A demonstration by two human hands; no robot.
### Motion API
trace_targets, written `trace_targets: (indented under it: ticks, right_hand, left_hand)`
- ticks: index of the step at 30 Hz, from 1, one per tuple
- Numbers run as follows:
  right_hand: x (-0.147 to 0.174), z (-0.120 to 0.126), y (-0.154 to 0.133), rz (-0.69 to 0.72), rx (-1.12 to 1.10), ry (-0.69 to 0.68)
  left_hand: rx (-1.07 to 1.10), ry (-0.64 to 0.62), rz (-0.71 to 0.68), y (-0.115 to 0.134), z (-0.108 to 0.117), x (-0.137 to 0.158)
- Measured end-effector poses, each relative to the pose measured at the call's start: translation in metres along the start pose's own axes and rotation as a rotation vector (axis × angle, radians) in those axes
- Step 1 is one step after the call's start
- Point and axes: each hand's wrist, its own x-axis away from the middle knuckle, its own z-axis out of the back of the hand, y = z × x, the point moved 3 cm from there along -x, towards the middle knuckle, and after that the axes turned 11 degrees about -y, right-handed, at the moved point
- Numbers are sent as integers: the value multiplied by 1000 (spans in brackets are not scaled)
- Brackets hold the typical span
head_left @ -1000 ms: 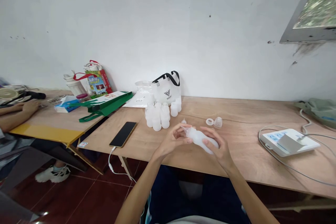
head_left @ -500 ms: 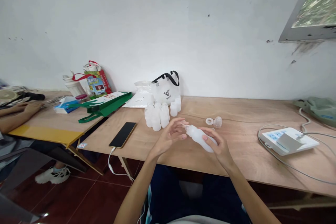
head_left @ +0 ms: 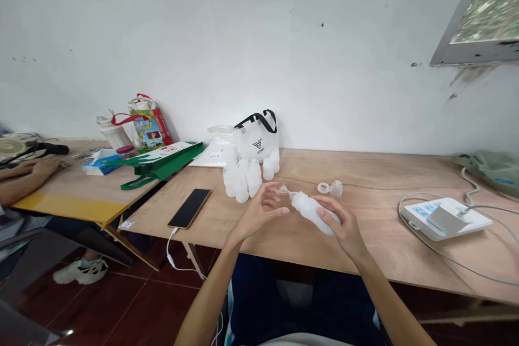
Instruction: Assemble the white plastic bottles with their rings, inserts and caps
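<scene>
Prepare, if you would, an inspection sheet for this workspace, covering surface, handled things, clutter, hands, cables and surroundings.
Surface: wooden tabletop, wood grain showing.
Handled things: whitish bottle, tilted; grouped bottles behind; white ring beside clear dome.
Clutter: phone; green bag; white bag with black handles.
Hands: right hand grips the tilted bottle; left hand open near its neck, contact unclear.
Cables: white cable at the phone; grey cable at a white box.
Surroundings: pale wall, window; another person's hand at the neighbouring table.
</scene>
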Motion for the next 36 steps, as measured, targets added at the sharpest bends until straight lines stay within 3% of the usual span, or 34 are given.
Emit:
trace_targets:
  ticks: [4,12,19,27,31,36]
  right_hand:
    - [2,-3,-4,2,106,-45]
    - [0,-8,1,-82,-48,-111]
    - [0,-7,-3,-96,22,-111]
    - [1,-10,3,-209,78,-236]
    - [-6,3,13,-224,256,-182]
    - [-15,31,36,-186,437,28]
  left_hand:
    - [5,-56,33,6,-6,3]
    - [-68,-43,54,7,-9,-1]
    - [-44,-129,31,11,-10,2]
    - [-43,-65,35,9,-15,2]
    - [-98,-43,80,-4,-14,2]
    - [-461,-106,128,-38,-17,-5]
